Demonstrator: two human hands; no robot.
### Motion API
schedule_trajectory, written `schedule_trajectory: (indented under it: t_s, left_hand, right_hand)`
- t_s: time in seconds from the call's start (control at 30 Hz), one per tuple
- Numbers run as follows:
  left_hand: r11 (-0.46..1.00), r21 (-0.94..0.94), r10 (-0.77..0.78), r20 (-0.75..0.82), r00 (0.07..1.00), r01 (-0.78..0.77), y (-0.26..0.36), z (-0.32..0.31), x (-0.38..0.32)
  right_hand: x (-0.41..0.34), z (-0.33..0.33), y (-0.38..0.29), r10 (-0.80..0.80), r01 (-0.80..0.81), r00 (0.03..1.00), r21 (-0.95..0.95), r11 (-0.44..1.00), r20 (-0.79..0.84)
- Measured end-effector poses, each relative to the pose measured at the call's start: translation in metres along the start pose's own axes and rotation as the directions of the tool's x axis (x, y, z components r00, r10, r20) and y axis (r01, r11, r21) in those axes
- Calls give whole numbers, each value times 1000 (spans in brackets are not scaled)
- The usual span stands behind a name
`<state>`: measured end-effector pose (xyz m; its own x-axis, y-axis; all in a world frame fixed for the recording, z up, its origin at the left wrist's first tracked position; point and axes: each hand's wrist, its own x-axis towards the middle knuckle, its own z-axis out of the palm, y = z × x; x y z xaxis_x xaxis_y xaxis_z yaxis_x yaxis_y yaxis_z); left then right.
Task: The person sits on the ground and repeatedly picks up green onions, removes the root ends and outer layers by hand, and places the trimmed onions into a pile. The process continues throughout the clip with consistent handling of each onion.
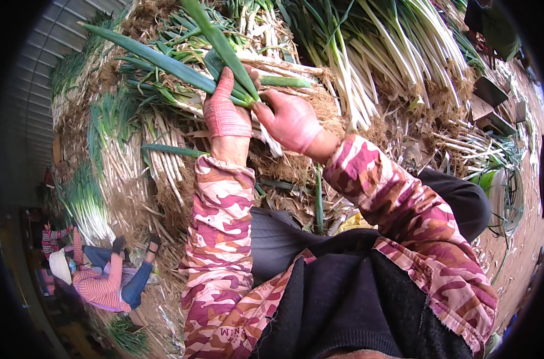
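Note:
Both my hands wear pinkish fingerless work gloves. My left hand (228, 104) grips a green onion stalk (166, 61), its broad green leaves fanning towards the top left. My right hand (291, 117) meets it, thumb and fingertips pinching the stalk where the leaves fork. Its lower part is mostly hidden behind my right hand, so I cannot tell where it ends. Just behind my hands lies a pile of untrimmed green onions (281, 65) with brown, stringy roots (323, 110). A cut green leaf (173, 149) rests near my left wrist.
Cleaned white-stemmed onions (402, 49) lie at the upper right. Rooted bundles (119, 166) line the left side. A co-worker in a white hat (101, 287) sits at the lower left, another person behind. At right stand a whitish round container (507, 197) and dark blocks (491, 91). Husks litter the ground.

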<state>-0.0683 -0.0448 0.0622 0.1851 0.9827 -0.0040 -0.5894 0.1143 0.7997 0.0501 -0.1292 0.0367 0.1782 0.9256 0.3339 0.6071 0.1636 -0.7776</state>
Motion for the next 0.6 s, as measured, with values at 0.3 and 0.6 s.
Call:
schedule_trajectory:
  t_s: [0.3,0.6]
  left_hand:
    - [999,-39,26,156,987,-20,3,-5,1]
    - [984,-176,18,-64,998,-29,6,-5,7]
  right_hand:
    - [5,8,17,71,-76,997,326,942,27]
    - [-3,7,21,207,-188,977,633,751,44]
